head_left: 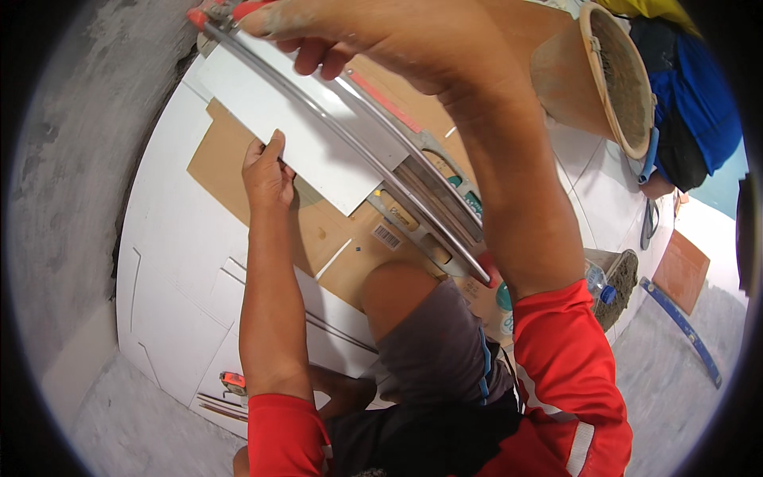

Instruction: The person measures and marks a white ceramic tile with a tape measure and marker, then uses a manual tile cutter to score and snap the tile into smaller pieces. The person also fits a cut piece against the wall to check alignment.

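A white tile lies slantwise in a manual tile cutter, under its two silver rails. My left hand pinches the tile's near left edge, thumb on top. At the top of the view my right hand reaches over the rails, its fingers curled at the red handle at the cutter's far end. Part of that grip is cut off by the picture's edge. Brown cardboard lies under the tile and cutter. The cutter's red near end is beside my knee.
White tiles cover the floor at left, with a red tape measure. A grey wall borders them. At right are a mortar-stained bucket, a person in blue, a mortar container, a water bottle and a brown tile.
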Motion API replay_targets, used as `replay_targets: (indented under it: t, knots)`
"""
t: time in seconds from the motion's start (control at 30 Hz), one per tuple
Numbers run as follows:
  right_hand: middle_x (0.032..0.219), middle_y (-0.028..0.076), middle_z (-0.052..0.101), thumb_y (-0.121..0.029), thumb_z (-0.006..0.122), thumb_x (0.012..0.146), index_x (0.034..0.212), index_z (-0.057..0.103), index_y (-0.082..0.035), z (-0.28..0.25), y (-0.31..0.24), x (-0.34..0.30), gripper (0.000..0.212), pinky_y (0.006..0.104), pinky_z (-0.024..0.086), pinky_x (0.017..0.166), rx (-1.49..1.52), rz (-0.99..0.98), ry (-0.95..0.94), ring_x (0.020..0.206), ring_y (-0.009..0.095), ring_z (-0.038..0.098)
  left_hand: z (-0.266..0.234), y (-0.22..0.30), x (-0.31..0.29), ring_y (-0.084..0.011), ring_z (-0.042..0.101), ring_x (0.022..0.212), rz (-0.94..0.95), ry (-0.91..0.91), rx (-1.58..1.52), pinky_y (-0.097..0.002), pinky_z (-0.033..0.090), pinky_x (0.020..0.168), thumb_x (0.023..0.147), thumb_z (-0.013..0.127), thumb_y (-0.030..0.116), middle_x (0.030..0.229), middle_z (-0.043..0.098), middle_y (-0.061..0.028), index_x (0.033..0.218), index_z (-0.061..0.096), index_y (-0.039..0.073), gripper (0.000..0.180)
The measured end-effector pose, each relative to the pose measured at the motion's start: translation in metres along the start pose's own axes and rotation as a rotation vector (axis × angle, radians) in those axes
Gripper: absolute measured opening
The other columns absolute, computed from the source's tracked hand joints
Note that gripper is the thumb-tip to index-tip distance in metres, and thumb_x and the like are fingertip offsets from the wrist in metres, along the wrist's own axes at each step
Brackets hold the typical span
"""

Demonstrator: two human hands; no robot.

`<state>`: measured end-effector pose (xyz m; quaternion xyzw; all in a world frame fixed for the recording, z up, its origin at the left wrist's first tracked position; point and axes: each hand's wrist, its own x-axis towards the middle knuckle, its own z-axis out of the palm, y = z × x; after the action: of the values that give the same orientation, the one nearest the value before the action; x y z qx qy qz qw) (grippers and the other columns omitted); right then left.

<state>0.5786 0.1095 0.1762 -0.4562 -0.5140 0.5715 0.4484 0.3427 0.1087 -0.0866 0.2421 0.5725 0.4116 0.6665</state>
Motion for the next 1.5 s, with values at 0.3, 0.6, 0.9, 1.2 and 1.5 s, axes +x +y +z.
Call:
replay_targets:
  t: [0.3,0.6,0.9,1.2,1.5]
  knots:
    - [0.098,0.016,0.075,-0.012,0.084,0.076,0.081,0.070,0.008,0.009,0.023,0.013,0.024,0.0277,0.055,0.056,-0.039,-0.003,0.127,0.061,0.015,0.069,0.012,0.017,-0.013,-0.0138,0.064,0.071,-0.042,0.046,-0.178,-0.0290,0.060,0.063,0.092,0.073,0.009,0.088,0.062,-0.0060,0.093,0.056,0.004,0.018]
    - [0.073,0.011,0.070,-0.022,0.083,0.079,0.109,0.072,0.006,0.000,0.018,0.002,0.042,0.0246,0.053,0.056,-0.111,0.041,0.097,0.060,0.013,0.069,0.012,0.029,-0.030,-0.0187,0.069,0.083,-0.086,0.007,0.097,-0.0369,0.065,0.073,0.094,0.068,0.012,0.099,0.063,-0.0083,0.123,0.056,-0.001,0.034]
    - [0.074,0.011,0.071,-0.023,0.082,0.078,0.110,0.072,0.005,-0.002,0.018,0.003,0.044,0.0247,0.052,0.055,-0.114,0.069,0.086,0.061,0.013,0.068,-0.005,0.011,-0.025,-0.0116,0.066,0.078,-0.045,0.021,0.126,-0.0266,0.059,0.061,0.091,0.075,0.014,0.091,0.065,-0.0019,0.114,0.059,0.003,0.029]
    - [0.081,0.012,0.070,-0.033,0.075,0.083,0.123,0.066,0.004,0.008,0.024,0.010,0.055,0.0259,0.051,0.051,-0.217,0.185,0.086,0.062,0.014,0.067,-0.004,0.005,-0.031,-0.0075,0.061,0.071,0.007,0.053,0.008,-0.0215,0.055,0.058,0.091,0.075,0.013,0.089,0.064,-0.0004,0.122,0.061,-0.001,0.038]
    - [0.070,0.002,0.054,-0.029,0.068,0.091,0.119,0.065,0.003,0.022,0.058,0.027,0.043,0.0244,0.037,0.042,-0.265,0.355,0.125,0.051,0.007,0.048,-0.002,0.000,-0.027,-0.0103,0.062,0.073,-0.009,0.093,-0.028,-0.0269,0.058,0.065,0.092,0.073,0.013,0.093,0.064,-0.0031,0.126,0.059,-0.004,0.040]
